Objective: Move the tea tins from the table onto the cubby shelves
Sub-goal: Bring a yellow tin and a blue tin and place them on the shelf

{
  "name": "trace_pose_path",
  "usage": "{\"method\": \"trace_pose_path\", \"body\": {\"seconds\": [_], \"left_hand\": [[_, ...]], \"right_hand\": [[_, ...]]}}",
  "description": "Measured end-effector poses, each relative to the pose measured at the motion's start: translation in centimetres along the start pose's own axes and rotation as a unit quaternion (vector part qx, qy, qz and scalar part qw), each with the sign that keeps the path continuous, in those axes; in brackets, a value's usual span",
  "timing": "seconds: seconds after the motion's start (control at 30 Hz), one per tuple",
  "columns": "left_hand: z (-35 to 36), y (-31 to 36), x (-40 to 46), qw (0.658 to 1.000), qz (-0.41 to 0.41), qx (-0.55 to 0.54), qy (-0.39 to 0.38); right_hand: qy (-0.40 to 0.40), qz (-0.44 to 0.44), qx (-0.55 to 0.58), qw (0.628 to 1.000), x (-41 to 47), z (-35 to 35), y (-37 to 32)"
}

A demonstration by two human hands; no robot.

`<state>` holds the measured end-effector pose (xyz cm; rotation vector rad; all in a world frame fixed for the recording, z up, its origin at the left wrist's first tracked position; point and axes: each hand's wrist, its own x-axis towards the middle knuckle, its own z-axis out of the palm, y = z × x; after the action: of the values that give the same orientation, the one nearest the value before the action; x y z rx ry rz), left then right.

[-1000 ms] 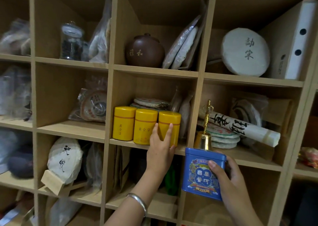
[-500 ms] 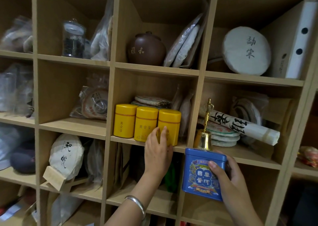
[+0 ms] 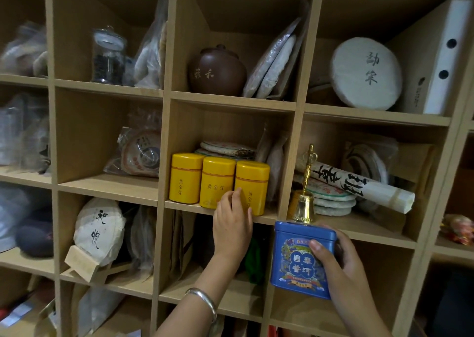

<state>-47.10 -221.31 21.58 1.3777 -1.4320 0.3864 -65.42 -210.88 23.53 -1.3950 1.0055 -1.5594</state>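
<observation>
Cubby shelves (image 3: 230,98) of pale wood fill the view, most compartments crowded. Three yellow tea tins (image 3: 217,181) stand side by side at the middle shelf's front edge; the left hand (image 3: 232,225), fingers loosely curled, touches the rightmost. The right hand (image 3: 341,262) grips a blue tea tin (image 3: 295,259) just below a brass bell (image 3: 302,200).

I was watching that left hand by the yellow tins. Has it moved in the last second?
Yes. The left hand has drawn down and back: its fingertips, which reached high on the right yellow tin, now sit near the tin's foot at the shelf edge.
</observation>
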Motion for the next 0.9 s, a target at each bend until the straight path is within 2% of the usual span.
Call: {"method": "trace_pose_path", "body": {"seconds": [0.37,0.9], "left_hand": [[0.38,-0.25,0.89,0.999,-0.025,-0.019,-0.031],[-0.22,-0.48,0.36,0.998,-0.016,-0.061,-0.010]], "right_hand": [[0.002,0.002,0.004,1.000,-0.06,0.14,0.25],[0.000,0.010,-0.002,1.000,-0.14,0.08,0.64]]}}
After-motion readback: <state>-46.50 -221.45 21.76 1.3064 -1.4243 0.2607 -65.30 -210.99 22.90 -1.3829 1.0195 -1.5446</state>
